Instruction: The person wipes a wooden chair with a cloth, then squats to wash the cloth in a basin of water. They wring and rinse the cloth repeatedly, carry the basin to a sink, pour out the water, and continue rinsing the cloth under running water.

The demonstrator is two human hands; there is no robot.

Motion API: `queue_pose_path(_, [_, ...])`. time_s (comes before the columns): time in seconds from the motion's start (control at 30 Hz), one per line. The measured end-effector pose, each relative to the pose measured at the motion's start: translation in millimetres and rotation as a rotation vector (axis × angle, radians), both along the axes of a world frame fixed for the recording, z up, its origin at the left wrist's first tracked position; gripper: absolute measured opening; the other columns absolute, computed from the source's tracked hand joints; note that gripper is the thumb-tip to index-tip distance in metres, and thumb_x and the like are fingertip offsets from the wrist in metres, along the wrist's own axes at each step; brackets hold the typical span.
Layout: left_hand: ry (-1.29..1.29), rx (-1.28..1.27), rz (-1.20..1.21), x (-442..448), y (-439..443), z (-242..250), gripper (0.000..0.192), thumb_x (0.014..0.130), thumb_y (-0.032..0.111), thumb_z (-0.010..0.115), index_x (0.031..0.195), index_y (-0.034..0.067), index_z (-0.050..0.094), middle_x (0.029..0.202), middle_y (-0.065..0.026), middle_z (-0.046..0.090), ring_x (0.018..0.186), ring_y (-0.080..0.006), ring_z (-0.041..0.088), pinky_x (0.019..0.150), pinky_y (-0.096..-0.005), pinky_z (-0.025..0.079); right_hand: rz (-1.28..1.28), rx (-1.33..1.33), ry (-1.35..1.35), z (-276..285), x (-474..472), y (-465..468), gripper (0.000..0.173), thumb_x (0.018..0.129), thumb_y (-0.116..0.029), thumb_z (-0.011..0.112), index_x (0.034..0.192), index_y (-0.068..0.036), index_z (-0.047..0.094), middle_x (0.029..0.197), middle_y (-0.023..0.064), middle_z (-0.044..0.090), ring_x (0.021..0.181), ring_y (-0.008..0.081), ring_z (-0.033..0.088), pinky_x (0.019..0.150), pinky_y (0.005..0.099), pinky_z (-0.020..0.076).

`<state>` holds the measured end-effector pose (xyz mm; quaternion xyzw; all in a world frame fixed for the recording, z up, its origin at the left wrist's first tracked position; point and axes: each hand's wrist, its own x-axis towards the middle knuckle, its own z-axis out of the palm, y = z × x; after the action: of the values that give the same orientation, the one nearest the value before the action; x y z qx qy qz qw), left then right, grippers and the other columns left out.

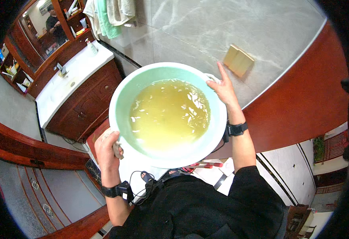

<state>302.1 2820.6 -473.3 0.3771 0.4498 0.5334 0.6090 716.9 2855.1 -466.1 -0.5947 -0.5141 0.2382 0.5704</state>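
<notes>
A large round pale-green plastic basin (pixel 126 89) with a white rim is held up in front of my body. Yellowish liquid (pixel 168 116) fills its lower part, with ripples and bright reflections on the surface. At the near-left rim, my left hand (pixel 106 148) grips the basin's side, and a small greyish piece, unclear in kind, shows by its fingers. On the far-right side, my right hand (pixel 224 86) holds the basin by its loop handle (pixel 212 78), thumb near the rim and index finger stretched out. Black straps with small devices are on both wrists.
A vanity with a white sink top (pixel 64 85), soap pump bottle (pixel 91 47) and mirror (pixel 41 33) stands at left. Towels (pixel 110 15) hang beyond. A wooden piece (pixel 238 60) is on the grey wall. Reddish-brown doors (pixel 300 89) flank me; red-ended handles (pixel 211 165) lie below.
</notes>
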Motion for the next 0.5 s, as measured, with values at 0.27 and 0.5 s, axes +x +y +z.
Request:
queue_pose_path(0.27, [-0.068,-0.108,-0.191,-48,38,-38,0.022,0.086,0.010,0.064,0.100,-0.006,0.069,0.068,-0.0041,0.062,0.046,-0.0085,0.052,0.042,-0.0222,0.040,-0.242,-0.214,-0.053,-42,-22,-32,0.059,0.085,-0.015,0.073,0.137,0.004,0.054,0.123,0.0177,0.065,0.103,0.0209,0.065,0.090,0.0330,0.0512])
queue_pose_path(0.5, [-0.118,-0.195,-0.240,-79,114,-45,0.021,0.085,0.007,0.064,0.100,-0.007,0.069,0.069,-0.0058,0.064,0.048,-0.0084,0.054,0.041,-0.0209,0.041,-0.304,-0.372,-0.096,-49,-63,35,0.038,0.086,-0.017,0.071,0.116,0.006,0.069,0.099,0.0122,0.072,0.086,0.0174,0.067,0.078,0.0308,0.0524])
